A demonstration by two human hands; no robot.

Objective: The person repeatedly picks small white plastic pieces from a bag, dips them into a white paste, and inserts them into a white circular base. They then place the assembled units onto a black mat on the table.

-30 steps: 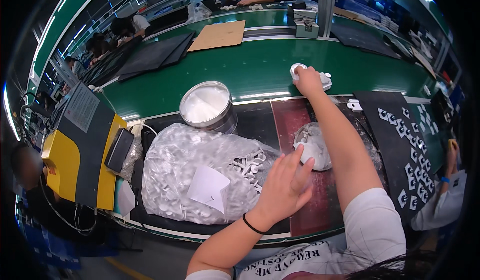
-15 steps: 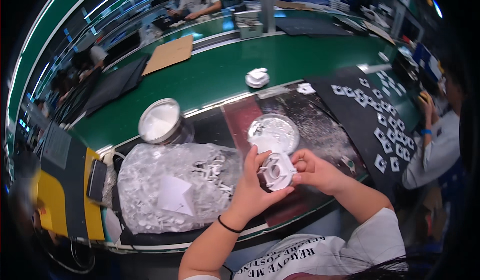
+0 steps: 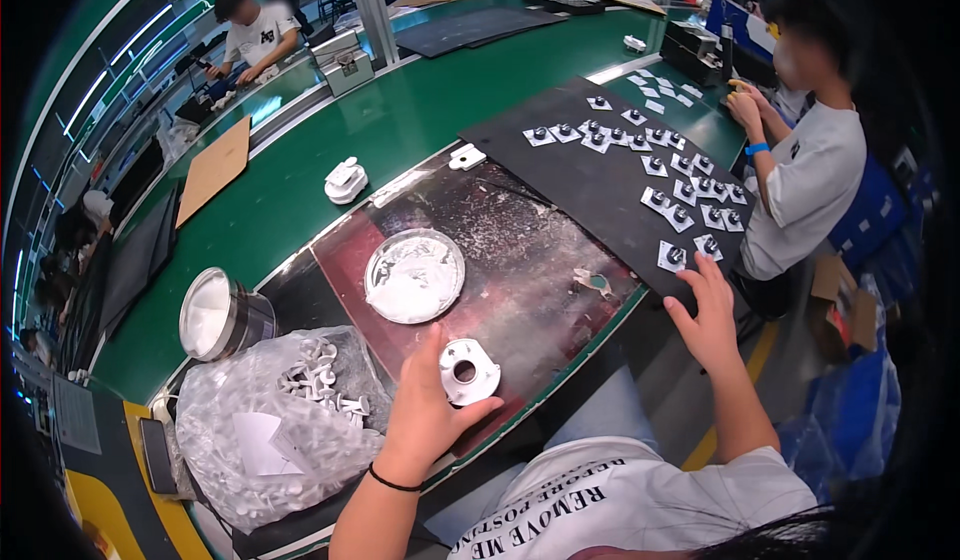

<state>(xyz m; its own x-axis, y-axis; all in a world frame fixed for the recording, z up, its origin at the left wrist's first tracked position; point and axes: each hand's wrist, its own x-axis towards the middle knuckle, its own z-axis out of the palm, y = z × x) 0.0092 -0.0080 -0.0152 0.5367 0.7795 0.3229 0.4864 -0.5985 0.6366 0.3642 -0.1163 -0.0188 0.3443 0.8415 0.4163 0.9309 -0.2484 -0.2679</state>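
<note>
My left hand (image 3: 428, 400) grips a white round plastic housing (image 3: 482, 388) with a hole in its middle, holding it over the near part of the workbench. Over at the right, my right hand (image 3: 708, 310) is open with fingers spread and holds nothing. Its fingertips are nearest to the closest of the small white square plates with black round parts (image 3: 672, 256), on a black mat (image 3: 570, 195). Whether they touch a plate I cannot tell. Beyond my left hand lies a round dish (image 3: 415, 276) smeared with white paste.
A clear plastic bag of white parts (image 3: 270, 430) lies left of my left hand, with an open tin (image 3: 207, 315) behind it. Stacked white parts (image 3: 346, 181) stand on the green table (image 3: 420, 110). A co-worker (image 3: 810, 170) is at the right edge of the mat.
My right hand has let go of the white housing and moved right to the mat's near edge. My left hand still holds the housing. The view has swung to the right.
</note>
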